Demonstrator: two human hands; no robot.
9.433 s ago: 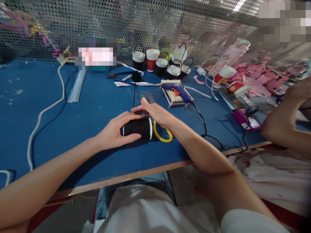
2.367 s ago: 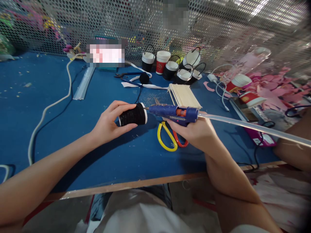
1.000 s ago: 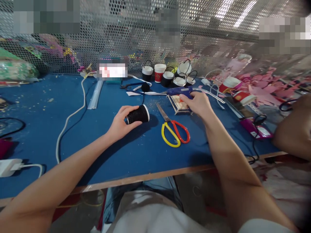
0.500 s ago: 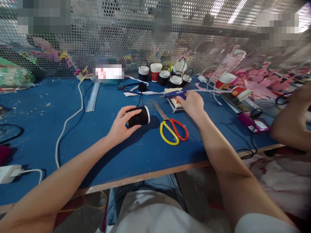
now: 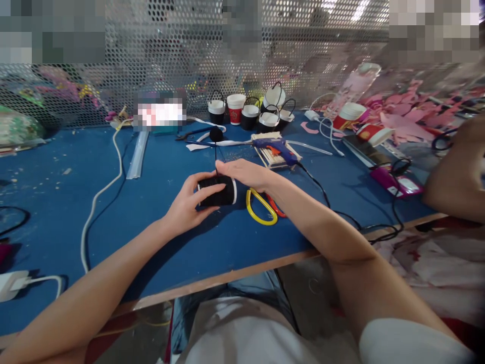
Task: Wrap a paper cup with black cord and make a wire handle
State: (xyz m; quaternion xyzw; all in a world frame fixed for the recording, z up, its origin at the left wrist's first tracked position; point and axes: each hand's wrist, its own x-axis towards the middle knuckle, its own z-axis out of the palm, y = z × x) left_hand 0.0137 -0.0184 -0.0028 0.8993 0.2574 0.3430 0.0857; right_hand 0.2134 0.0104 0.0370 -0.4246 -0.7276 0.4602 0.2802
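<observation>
My left hand [image 5: 184, 202] is wrapped around a paper cup [image 5: 229, 191] lying sideways, its outside covered in black cord and its rim white. From the cup a thin black cord [image 5: 215, 154] runs straight back to a small black ball of cord [image 5: 216, 134]. My right hand [image 5: 244, 173] reaches over the cup's far side, with its fingertips closed at this cord. Beneath the right wrist lie scissors with yellow and red handles [image 5: 261, 208], their blades hidden. A blue glue gun [image 5: 278, 149] with an orange trigger rests on a small rack of pale sticks [image 5: 269, 135].
Several cups with black cord handles [image 5: 250, 116] stand at the back, beside a red and white cup [image 5: 236, 108]. Pliers [image 5: 191, 134] and a white ribbon [image 5: 197, 146] lie nearby. On the right are pink cutouts [image 5: 405, 121], a purple box [image 5: 396, 182] and another person's arm [image 5: 454, 177].
My right hand has let go of the glue gun, leaving it on the stick rack, and has moved left to the cord at the cup. My left hand still holds the cup.
</observation>
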